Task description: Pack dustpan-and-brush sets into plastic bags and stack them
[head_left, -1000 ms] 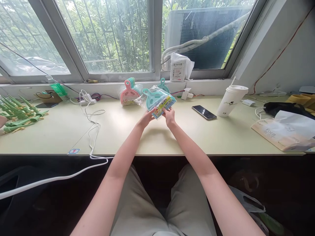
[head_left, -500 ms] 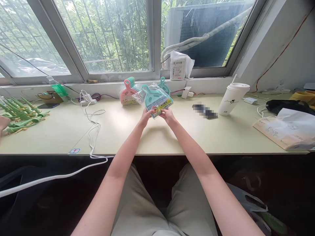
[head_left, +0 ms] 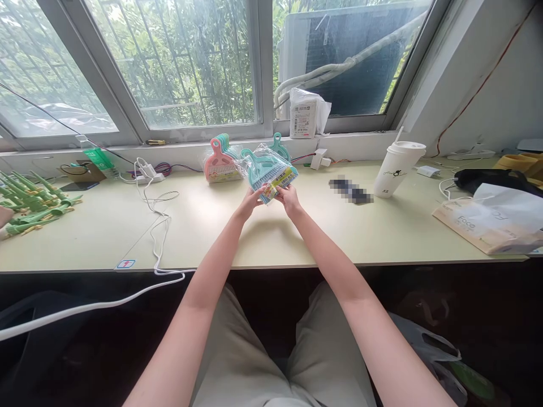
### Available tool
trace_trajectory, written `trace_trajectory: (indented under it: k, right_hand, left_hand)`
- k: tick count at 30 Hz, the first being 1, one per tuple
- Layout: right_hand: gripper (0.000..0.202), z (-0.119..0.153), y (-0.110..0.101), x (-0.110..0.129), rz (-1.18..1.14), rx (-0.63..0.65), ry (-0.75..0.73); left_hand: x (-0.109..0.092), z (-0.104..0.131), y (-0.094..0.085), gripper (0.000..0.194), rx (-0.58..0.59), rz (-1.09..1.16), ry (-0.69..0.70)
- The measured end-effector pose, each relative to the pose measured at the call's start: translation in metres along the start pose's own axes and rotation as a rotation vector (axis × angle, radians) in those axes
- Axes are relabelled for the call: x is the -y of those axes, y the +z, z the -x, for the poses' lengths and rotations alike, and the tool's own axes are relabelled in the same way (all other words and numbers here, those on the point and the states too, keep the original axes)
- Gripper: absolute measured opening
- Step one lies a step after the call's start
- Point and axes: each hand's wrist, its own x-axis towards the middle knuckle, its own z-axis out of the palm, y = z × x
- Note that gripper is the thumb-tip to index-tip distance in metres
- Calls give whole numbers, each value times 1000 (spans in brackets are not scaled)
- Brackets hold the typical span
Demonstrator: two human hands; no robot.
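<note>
Both my hands hold a teal mini dustpan and brush set (head_left: 265,168) in a clear plastic bag, tilted above the desk with its handle away from me. My left hand (head_left: 253,202) pinches its near left corner. My right hand (head_left: 289,199) grips the near edge, close to a yellow label with print. Just beyond the set, another teal one (head_left: 280,148) stands by the window wall, partly hidden. To its left, several similar sets stand in a row, a pink one (head_left: 220,162) in front.
A white cup with a straw (head_left: 397,169), a blurred dark item (head_left: 351,190) and a tissue pack (head_left: 487,217) are on the right. White cables (head_left: 159,232) cross the left side. Green plastic pieces (head_left: 31,200) lie far left, beside another person's hand (head_left: 5,216). A wrapped box (head_left: 304,118) sits on the sill.
The camera view has shifted slightly. The packaged set has tipped a little, its handle end sitting slightly lower, while both hands keep their hold.
</note>
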Motion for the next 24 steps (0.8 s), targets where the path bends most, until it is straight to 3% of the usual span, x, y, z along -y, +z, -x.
trace_trajectory:
  k: [4,11,16,18,24]
  right_hand:
    - [18,-1,-1,1,-2,-35,-32]
    - [24,-1,-3,7,44,9,23]
    - [17,0,-2,14,47,3,39]
    - [10,-1,-4,17,40,-51,35]
    - [20,-10,-22,27,8,-265,-18]
  left_hand:
    - [-1,3,4,59,74,-11,10]
    - [2,0,4,67,18,10,-27]
    - [3,-1,4,58,-14,72,-54]
    - [2,0,4,57,12,81,-55]
    - [0,3,0,60,177,64,-93]
